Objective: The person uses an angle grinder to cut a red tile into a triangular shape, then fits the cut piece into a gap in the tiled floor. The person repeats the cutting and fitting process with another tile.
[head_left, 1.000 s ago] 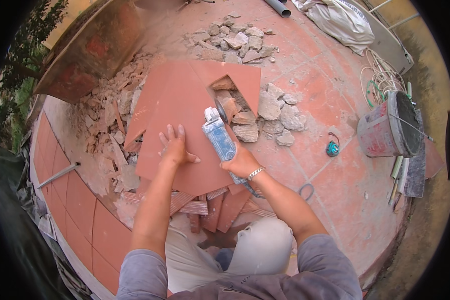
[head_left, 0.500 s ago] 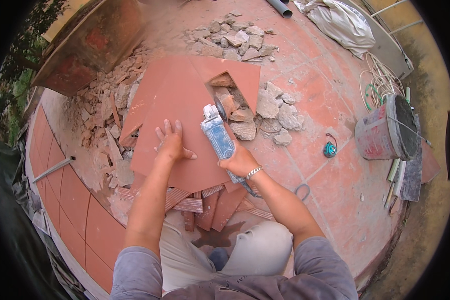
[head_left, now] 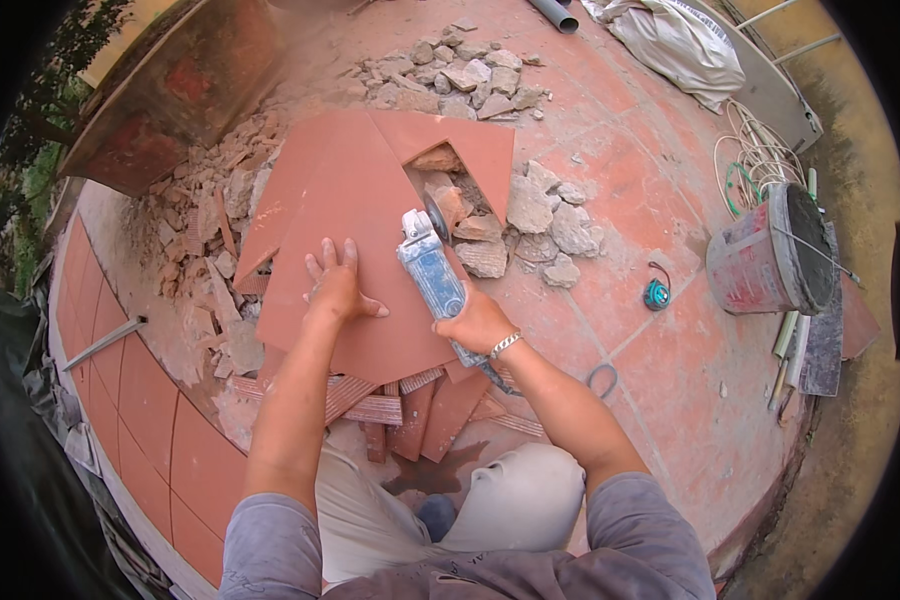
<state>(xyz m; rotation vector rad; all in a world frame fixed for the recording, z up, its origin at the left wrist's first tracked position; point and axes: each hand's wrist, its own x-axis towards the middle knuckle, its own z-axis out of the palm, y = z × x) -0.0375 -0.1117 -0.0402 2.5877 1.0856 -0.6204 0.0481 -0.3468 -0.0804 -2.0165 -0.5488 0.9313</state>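
Note:
My left hand (head_left: 338, 285) lies on a large reddish-brown tile (head_left: 370, 335) with its fingers spread, pressing on the surface. In my right hand (head_left: 478, 325) is a blue, dust-covered angle grinder (head_left: 433, 270), gripped round its body. The grinder's dark disc (head_left: 437, 217) stands at the tile's right edge; whether it touches is hard to tell. Beyond it, another reddish tile (head_left: 485, 155) has an angular cut-out, through which broken stone (head_left: 455, 205) shows. Offcuts of tile (head_left: 455, 415) lie stacked under the near edge, close to my knees.
Rubble (head_left: 570, 230) lies right of the tiles, with more heaps behind and to the left. A teal tape measure (head_left: 656, 294) rests on the dusty floor. At the right stand a bucket (head_left: 755, 260) and a coiled hose (head_left: 755, 150). A grey pipe (head_left: 553, 14) lies at the back.
The whole view has shifted slightly. Both hands, the grinder and the tile keep nearly the same places relative to each other.

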